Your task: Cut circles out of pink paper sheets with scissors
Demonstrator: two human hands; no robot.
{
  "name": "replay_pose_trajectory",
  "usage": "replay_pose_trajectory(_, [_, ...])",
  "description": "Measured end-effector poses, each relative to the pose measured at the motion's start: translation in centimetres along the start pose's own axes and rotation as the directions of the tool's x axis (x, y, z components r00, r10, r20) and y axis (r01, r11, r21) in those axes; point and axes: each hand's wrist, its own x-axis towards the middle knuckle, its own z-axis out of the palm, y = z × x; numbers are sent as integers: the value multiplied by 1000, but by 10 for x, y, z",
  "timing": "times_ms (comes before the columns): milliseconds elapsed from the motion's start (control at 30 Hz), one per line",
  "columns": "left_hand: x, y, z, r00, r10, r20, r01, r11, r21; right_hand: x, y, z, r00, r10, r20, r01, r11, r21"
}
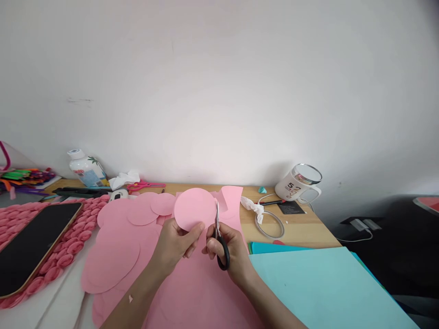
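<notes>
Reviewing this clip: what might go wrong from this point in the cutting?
Two likely risks. The scissors in the right hand cut at the edge of the pink disc, close to the left hand that pinches it, so the blades might nick the thumb. The disc is held only at its lower edge, so it could flex and the cut could stray into the round outline.

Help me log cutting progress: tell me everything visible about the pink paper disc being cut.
The pink paper disc is thin, matte, plain and nearly round, held upright above the desk. The left hand pinches its lower edge. The scissors in the right hand meet its right edge, blades pointing up.
</notes>
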Motion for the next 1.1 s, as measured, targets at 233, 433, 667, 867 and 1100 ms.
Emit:
replay_pose_trajectory(233, [1, -2, -1, 1000, 2, -5, -2, 1000, 3, -1, 2, -1, 1000, 2, 11, -2, 1000, 14])
replay_pose_trajectory(433, [0, 1, -1, 1000, -3, -19, 3, 1000, 8, -1, 1, 0, 1000, 13, 7, -13, 1000, 5])
replay_pose_trajectory(667, [0, 1, -2, 1000, 26, 13, -25, 999, -38, -1, 3, -1, 1000, -6, -8, 6, 999, 52])
replay_pose_trajectory(867, [2, -2, -1, 999, 34, 32, -26, 977, -209, 0, 0, -2, 998, -40, -48, 41, 999, 22])
replay_pose_trajectory(1100, [12, -4, -7, 926, -137, -351, -97, 812, -575, 4, 3, -4, 981, -42, -189, 48, 999, 26])
